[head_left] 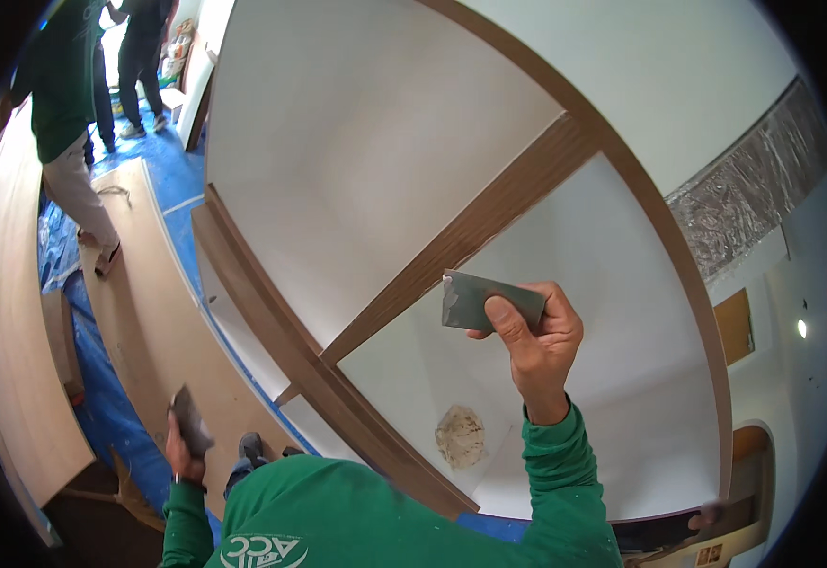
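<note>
While lifted in front of white panels (375, 123), right hand (541, 346): clamping on a flat grey-green blade (470, 301), with pale smears at its left end.
Left hand (177, 454): gripping a flat grey plate (191, 421), lower down and well apart from the blade.
Brown wooden strip (451, 248): running diagonally between the panels, behind the blade.
Round beige patch (460, 437): showing on the lower panel.
Long board (139, 284): stretching beside blue sheeting (172, 170).
Co-worker (65, 109): standing along the board, wearing a dark green top.

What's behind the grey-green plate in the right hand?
Pale surface shows around the grey-green plate. The right hand curls fingers behind it. Its back face and whatever it directly blocks are hidden.
</note>
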`<state>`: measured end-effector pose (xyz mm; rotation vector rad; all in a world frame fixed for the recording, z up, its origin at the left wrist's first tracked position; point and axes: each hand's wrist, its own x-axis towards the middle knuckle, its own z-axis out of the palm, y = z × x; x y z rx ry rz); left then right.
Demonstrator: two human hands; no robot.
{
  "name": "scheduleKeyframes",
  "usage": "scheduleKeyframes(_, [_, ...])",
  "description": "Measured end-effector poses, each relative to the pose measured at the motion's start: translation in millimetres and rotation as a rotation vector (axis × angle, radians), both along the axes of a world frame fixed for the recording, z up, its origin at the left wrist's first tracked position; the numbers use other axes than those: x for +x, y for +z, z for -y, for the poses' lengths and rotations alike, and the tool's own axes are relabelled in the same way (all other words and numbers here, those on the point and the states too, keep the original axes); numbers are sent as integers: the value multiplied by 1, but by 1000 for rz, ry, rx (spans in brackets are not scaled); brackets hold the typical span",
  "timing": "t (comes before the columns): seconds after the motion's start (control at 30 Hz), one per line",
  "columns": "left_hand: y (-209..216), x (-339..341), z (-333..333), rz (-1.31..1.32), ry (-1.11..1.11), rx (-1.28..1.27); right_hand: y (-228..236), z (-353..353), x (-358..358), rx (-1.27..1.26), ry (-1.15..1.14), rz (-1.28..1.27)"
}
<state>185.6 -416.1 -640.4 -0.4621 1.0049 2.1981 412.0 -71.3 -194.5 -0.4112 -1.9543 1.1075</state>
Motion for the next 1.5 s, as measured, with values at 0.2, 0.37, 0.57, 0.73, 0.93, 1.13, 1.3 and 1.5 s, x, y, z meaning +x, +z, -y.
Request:
scheduleKeyframes(0.2, [210,2,-112,-258,-197,274,-53,40,-13,-140,100,17])
scheduleKeyframes(0.37, [284,30,-148,-162,-270,465,-88,70,-22,176,150,7])
scheduleKeyframes(0.57, [309,56,-163,-186,-149,440,-102,79,-20,484,173,91])
scheduleKeyframes(0.73, [305,63,-166,-380,-39,416,-111,65,-16,748,59,293])
scheduleKeyframes(0.93, [298,58,-166,-334,-7,441,-100,50,-1,781,43,506])
scheduleKeyframes(1.13, [285,38,-148,-326,-16,437,-36,32,17,361,-179,278])
scheduleKeyframes(1.3, [268,42,-149,-265,-66,377,25,19,15,588,-330,171])
scheduleKeyframes(1.5, [268,44,-149,-270,-94,341,54,-2,-9,707,-408,36])
